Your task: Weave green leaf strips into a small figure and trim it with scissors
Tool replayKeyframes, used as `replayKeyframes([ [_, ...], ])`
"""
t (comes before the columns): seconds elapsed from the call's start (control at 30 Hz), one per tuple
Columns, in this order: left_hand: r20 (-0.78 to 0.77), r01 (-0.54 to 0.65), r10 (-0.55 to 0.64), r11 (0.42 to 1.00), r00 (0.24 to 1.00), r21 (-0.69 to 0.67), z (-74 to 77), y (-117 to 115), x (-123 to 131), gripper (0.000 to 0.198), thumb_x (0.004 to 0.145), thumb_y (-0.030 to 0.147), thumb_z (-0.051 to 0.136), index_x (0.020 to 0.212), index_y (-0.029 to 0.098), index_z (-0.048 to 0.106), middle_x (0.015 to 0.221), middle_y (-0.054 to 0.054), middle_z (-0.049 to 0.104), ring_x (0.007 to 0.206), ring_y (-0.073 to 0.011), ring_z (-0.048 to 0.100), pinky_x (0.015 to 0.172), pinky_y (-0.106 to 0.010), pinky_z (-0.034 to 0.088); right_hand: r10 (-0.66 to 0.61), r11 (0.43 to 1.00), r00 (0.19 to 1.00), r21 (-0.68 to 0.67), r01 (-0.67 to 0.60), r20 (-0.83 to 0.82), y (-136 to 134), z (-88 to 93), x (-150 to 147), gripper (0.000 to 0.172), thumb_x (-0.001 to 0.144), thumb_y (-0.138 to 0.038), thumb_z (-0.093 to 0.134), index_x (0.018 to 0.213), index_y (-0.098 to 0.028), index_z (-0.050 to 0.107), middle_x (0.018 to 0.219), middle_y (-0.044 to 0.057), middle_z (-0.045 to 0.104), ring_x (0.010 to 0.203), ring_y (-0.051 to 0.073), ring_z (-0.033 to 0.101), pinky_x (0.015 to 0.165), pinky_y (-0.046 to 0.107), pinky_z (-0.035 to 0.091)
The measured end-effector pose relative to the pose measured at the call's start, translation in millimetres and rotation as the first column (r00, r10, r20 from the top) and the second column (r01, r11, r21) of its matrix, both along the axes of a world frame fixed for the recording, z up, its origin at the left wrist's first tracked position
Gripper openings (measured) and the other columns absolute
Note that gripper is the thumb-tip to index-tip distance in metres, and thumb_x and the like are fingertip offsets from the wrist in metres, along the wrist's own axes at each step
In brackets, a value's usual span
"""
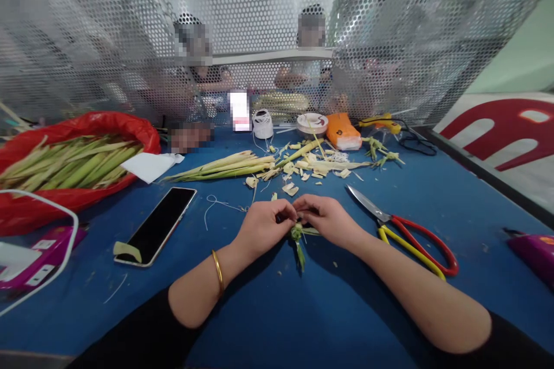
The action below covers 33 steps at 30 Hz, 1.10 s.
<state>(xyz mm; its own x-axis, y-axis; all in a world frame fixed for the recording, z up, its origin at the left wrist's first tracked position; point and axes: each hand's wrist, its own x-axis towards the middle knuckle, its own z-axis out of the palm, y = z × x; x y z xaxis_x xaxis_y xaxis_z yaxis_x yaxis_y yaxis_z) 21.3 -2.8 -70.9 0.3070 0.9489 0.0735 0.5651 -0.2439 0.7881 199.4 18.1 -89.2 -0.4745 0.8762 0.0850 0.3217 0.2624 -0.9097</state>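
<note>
Both of my hands meet over a small bundle of green leaf strips (298, 236), which hangs down with its tip pointing toward me. My left hand (268, 223), with a gold bangle at the wrist, pinches the bundle's top end between thumb and fingers. From the other side my right hand (325, 218) pinches at the same spot, its fingertips touching those of the left. A pale strip lies beneath the right hand. What exactly sits between the fingertips is partly hidden. Cut leaf scraps (290, 189) are scattered just beyond the hands.
Red-and-yellow-handled scissors (415, 245) lie at the right, a phone (158, 225) at the left. A red bag (82, 118) holds husk leaves. Farther back are long leaves (225, 166), a thread spool (262, 125), a tape roll (312, 123) and an orange tissue pack (343, 130). A perforated metal screen rises behind.
</note>
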Motion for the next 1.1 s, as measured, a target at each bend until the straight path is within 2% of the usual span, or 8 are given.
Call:
replayKeyframes([
  [0.1, -0.205, 0.036, 0.003, 0.983, 0.979, 0.183, 2.1, -4.0, 2.0, 0.012, 0.077, 0.012, 0.058, 0.081, 0.020, 0.067, 0.075, 0.001, 0.070, 0.068, -0.0137, 0.062, 0.063, -0.024, 0.041, -0.027, 0.998, 0.997, 0.066, 0.023, 0.071, -1.6, 1.1, -0.1, 0.014, 0.081, -0.015, 0.051, 0.085, -0.021, 0.064, 0.076, 0.001, 0.069, 0.070, 0.015, 0.061, 0.064, 0.026, 0.045],
  [0.2, -0.381, 0.090, 0.043, 0.941, 0.924, 0.325, -0.3, -6.7, 3.7, 0.012, 0.080, 0.013, 0.057, 0.086, 0.020, 0.065, 0.080, -0.001, 0.070, 0.075, -0.0173, 0.063, 0.065, -0.026, 0.040, -0.024, 0.990, 0.991, 0.140, 0.005, 0.133, -2.5, 0.8, -0.7, 0.011, 0.082, -0.017, 0.052, 0.082, -0.021, 0.063, 0.076, 0.001, 0.069, 0.073, 0.017, 0.061, 0.065, 0.027, 0.044],
  [0.37, -0.520, 0.129, 0.174, 0.860, 0.836, 0.495, -8.1, -8.0, 3.7, 0.012, 0.085, 0.019, 0.055, 0.093, 0.019, 0.064, 0.075, -0.003, 0.067, 0.070, -0.0197, 0.061, 0.058, -0.028, 0.038, -0.010, 0.997, 0.996, 0.078, 0.003, 0.093, -3.2, -5.0, -2.6, 0.014, 0.082, -0.017, 0.054, 0.093, -0.022, 0.061, 0.080, 0.002, 0.071, 0.075, 0.018, 0.063, 0.066, 0.027, 0.046],
  [0.53, -0.515, 0.165, 0.185, 0.812, 0.837, 0.560, -12.3, -5.0, 2.1, 0.013, 0.087, 0.019, 0.054, 0.080, 0.019, 0.064, 0.074, -0.002, 0.067, 0.071, -0.0182, 0.060, 0.061, -0.028, 0.039, 0.001, 1.000, 0.998, 0.027, -0.003, 0.059, -3.0, -4.8, -2.6, 0.022, 0.081, -0.011, 0.051, 0.094, -0.022, 0.065, 0.079, 0.001, 0.070, 0.075, 0.017, 0.064, 0.068, 0.028, 0.047],
  [0.67, -0.446, 0.143, 0.179, 0.789, 0.877, 0.597, -12.7, -4.1, 0.5, 0.014, 0.088, 0.019, 0.053, 0.080, 0.019, 0.064, 0.076, -0.002, 0.068, 0.073, -0.0167, 0.061, 0.064, -0.027, 0.041, -0.032, 0.995, 0.998, 0.098, 0.026, 0.058, -1.2, -2.4, -2.5, 0.026, 0.078, -0.006, 0.052, 0.087, -0.021, 0.071, 0.083, 0.002, 0.065, 0.078, 0.016, 0.062, 0.071, 0.027, 0.046],
  [0.83, -0.380, 0.096, 0.149, 0.826, 0.913, 0.555, -11.1, -4.5, 0.0, 0.010, 0.086, 0.019, 0.057, 0.079, 0.019, 0.065, 0.076, -0.001, 0.069, 0.073, -0.0157, 0.062, 0.065, -0.026, 0.042, -0.091, 0.988, 0.993, 0.130, 0.080, 0.080, 0.3, -1.4, -1.1, 0.015, 0.075, -0.006, 0.059, 0.076, -0.019, 0.067, 0.077, 0.000, 0.058, 0.071, 0.013, 0.057, 0.065, 0.024, 0.043],
  [0.97, -0.314, 0.027, 0.149, 0.869, 0.938, 0.493, -10.7, -3.2, -0.3, 0.006, 0.083, 0.019, 0.062, 0.079, 0.021, 0.066, 0.078, 0.001, 0.070, 0.074, -0.0147, 0.063, 0.067, -0.026, 0.042, -0.091, 0.984, 0.990, 0.161, 0.073, 0.108, 0.4, 0.1, 0.6, 0.020, 0.074, 0.000, 0.053, 0.068, -0.018, 0.058, 0.074, -0.001, 0.053, 0.067, 0.012, 0.054, 0.063, 0.023, 0.041],
  [1.1, -0.296, -0.027, 0.165, 0.907, 0.941, 0.421, -9.4, -0.7, -3.0, 0.006, 0.082, 0.021, 0.064, 0.078, 0.023, 0.068, 0.079, 0.002, 0.071, 0.077, -0.0148, 0.063, 0.069, -0.026, 0.043, -0.122, 0.967, 0.968, 0.248, 0.065, 0.221, 1.6, 3.3, 5.2, 0.023, 0.074, 0.003, 0.049, 0.068, -0.018, 0.055, 0.074, 0.000, 0.054, 0.071, 0.014, 0.052, 0.064, 0.024, 0.038],
])
